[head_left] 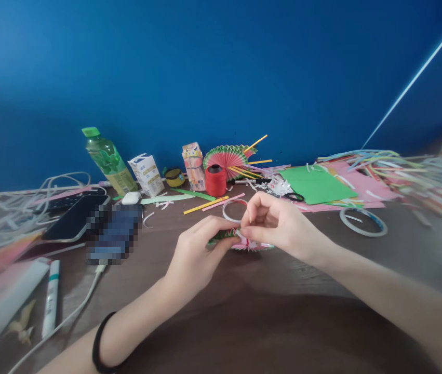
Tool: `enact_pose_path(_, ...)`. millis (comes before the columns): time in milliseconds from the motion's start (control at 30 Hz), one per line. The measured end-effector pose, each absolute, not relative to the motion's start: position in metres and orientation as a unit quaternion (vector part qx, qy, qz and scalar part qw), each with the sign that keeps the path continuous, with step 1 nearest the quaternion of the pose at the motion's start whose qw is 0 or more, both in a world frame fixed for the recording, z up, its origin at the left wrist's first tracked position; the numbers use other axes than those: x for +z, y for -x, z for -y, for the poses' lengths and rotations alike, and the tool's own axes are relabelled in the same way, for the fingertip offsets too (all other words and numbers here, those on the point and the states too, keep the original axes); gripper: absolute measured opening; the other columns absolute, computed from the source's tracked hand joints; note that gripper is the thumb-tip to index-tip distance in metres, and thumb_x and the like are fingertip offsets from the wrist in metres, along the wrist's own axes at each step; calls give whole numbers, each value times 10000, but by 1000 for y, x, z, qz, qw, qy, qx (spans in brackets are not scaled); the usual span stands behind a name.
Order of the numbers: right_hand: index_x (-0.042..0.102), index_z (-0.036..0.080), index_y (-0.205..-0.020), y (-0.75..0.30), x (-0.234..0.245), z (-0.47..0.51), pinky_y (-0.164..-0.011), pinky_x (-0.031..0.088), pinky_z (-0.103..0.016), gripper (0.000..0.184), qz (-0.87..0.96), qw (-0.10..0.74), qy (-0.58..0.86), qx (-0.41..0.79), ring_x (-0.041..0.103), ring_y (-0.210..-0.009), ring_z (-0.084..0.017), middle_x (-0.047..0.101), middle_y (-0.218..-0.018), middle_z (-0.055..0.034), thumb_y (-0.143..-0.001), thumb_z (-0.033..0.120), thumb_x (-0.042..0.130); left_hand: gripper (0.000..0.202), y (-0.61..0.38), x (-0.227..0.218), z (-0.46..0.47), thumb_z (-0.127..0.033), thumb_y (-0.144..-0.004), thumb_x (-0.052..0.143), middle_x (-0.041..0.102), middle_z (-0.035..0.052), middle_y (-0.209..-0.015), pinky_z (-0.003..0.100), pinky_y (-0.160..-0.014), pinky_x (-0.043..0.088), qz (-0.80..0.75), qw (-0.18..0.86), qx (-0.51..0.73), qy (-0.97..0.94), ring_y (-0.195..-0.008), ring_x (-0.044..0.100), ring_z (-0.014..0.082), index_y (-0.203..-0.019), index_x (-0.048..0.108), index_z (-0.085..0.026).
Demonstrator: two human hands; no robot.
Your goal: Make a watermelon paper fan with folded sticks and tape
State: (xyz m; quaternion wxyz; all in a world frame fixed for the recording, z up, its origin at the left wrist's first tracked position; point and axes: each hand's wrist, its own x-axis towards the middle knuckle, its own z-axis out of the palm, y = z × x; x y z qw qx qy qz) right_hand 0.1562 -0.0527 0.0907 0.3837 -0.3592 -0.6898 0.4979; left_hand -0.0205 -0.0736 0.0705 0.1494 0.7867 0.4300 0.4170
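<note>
My left hand (201, 246) is closed in a pinch on a pleated paper piece (250, 246) with green, pink and white folds. Most of its left part is hidden by my fingers. My right hand (269, 223) meets it from the other side, thumb and fingertips pressed together above the pleats. A small whitish bit shows between the two hands; whether my right fingertips grip it or the paper is hard to see. Just behind my hands lies a roll of white tape (226, 209), partly covered by the right fingers.
Along the blue wall stand a green bottle (107, 158), cartons, a red thread spool (215, 182) and a pleated fan (224, 156) with yellow sticks. Green paper (318, 184) and paper strips lie right, near another tape roll (363, 222). Phones (76, 218), a cable and a marker (51, 298) are left.
</note>
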Motion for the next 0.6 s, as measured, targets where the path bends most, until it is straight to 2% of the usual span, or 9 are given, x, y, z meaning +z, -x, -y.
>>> enact_pose_path(367,430,192,-746,-156,91,56,-570,423,-209,212,699,387,347,491,518,-604,-78,540,-680,40,-718,181,639,91,19,70,75,-128,-778,583,654,2,-784,186,-661,487,-363,61,438,-820,-704,609,99,-852,598,-179)
enact_pose_path(600,428,198,-748,-155,88,57,-585,422,-214,199,707,383,350,481,510,-630,-83,512,-698,44,-731,175,624,66,18,67,75,-160,-819,538,659,26,-785,197,-670,495,-338,-38,425,-839,-716,618,106,-853,595,-158)
